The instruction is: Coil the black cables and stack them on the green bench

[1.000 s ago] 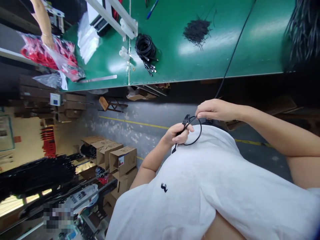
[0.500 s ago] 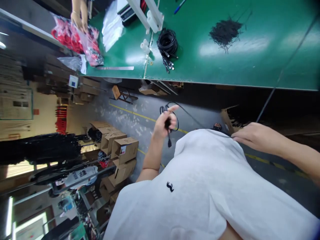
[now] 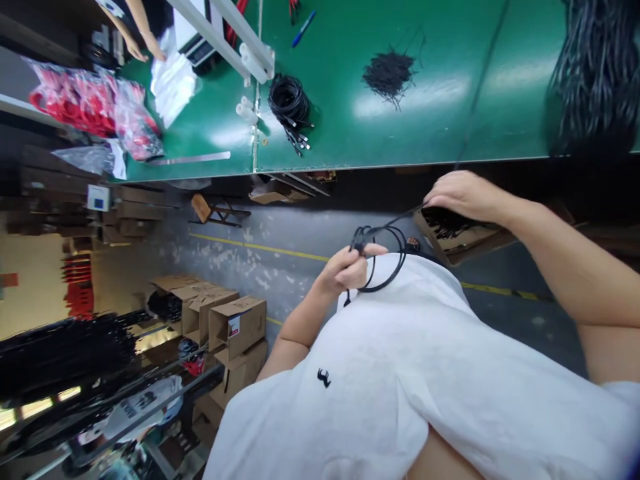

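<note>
My left hand (image 3: 351,268) is closed around loops of a thin black cable (image 3: 400,267), in front of my white shirt. A short plug end dangles below its fingers. From these loops the cable runs up and right to my right hand (image 3: 463,193), whose fingers pinch it just below the bench edge. Past that hand a dark strand continues up onto the green bench (image 3: 330,133). Which tip of the cable that leads to cannot be made out.
On the bench lie a coiled cable bundle (image 3: 290,100), a pile of short black ties (image 3: 389,75), a blue pen (image 3: 303,29) and many hanging black cables (image 3: 595,80). Bagged red items (image 3: 90,103) lie near another person's hands (image 3: 145,50). Cardboard boxes (image 3: 237,320) stand on the floor.
My right hand has moved up and left, toward the bench edge. My left hand has shifted right and down, and the cable loops in it now hang wider. The view has turned slightly right.
</note>
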`<move>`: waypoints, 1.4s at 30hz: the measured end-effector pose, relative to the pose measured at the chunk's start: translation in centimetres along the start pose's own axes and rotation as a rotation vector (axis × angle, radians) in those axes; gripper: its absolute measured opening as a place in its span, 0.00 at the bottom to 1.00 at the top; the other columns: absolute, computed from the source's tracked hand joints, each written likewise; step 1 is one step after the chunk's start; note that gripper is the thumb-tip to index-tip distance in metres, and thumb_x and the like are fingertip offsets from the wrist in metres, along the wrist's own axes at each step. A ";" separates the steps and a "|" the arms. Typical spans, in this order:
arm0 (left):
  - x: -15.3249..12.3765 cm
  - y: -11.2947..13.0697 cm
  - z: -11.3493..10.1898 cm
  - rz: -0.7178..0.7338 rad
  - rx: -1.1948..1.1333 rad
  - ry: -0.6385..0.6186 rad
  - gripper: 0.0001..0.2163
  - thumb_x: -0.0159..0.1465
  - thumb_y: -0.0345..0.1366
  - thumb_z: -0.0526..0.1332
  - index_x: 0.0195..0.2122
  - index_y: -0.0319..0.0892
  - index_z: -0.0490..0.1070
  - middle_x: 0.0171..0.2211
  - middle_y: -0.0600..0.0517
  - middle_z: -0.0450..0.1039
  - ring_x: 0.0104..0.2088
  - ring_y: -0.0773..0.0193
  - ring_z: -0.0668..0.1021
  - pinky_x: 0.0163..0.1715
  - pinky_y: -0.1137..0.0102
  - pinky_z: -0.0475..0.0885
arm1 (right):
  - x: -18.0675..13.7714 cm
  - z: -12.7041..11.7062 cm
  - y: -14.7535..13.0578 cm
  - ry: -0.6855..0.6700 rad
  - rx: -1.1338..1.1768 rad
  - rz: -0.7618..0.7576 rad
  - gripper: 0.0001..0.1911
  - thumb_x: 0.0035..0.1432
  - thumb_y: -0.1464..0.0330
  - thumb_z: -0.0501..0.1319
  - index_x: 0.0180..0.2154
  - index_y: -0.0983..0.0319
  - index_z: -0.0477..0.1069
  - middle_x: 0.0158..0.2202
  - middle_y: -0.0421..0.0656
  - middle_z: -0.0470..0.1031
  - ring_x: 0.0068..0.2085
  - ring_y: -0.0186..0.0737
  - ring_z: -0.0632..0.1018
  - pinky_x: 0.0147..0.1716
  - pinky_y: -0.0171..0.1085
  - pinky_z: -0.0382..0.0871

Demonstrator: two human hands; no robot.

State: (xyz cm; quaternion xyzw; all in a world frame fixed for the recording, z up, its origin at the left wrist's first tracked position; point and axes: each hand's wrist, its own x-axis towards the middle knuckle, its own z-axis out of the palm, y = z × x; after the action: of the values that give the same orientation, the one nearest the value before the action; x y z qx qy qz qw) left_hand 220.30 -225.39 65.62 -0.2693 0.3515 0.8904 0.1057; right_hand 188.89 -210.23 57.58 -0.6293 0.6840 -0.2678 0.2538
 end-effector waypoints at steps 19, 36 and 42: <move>0.1 0.0 0.7 0.011 0.106 -0.078 0.22 0.55 0.51 0.72 0.36 0.35 0.75 0.23 0.45 0.79 0.23 0.57 0.82 0.24 0.69 0.76 | 0.0 -2.4 -12.1 -0.060 0.485 -0.075 0.25 0.65 0.49 0.55 0.35 0.61 0.79 0.31 0.42 0.79 0.31 0.37 0.77 0.33 0.35 0.67; -3.9 3.3 -2.5 0.507 -0.158 0.338 0.22 0.69 0.45 0.59 0.63 0.48 0.66 0.21 0.60 0.73 0.08 0.80 0.56 0.09 0.80 0.49 | -8.2 5.6 -3.4 -0.219 0.014 0.118 0.17 0.69 0.62 0.53 0.39 0.58 0.80 0.42 0.49 0.82 0.41 0.48 0.79 0.40 0.41 0.66; 0.1 0.5 -0.7 0.091 0.136 0.083 0.23 0.54 0.45 0.74 0.47 0.38 0.76 0.38 0.42 0.83 0.39 0.57 0.85 0.40 0.69 0.78 | -3.1 1.9 -13.3 -0.069 0.265 -0.229 0.23 0.71 0.56 0.49 0.39 0.61 0.77 0.34 0.45 0.80 0.32 0.38 0.77 0.32 0.36 0.63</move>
State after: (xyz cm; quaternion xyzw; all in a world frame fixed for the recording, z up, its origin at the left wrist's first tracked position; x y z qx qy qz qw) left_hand 220.32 -226.24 65.46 -0.2821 0.4271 0.8564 0.0686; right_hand 200.08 -208.04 65.40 -0.6728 0.5575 -0.3611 0.3257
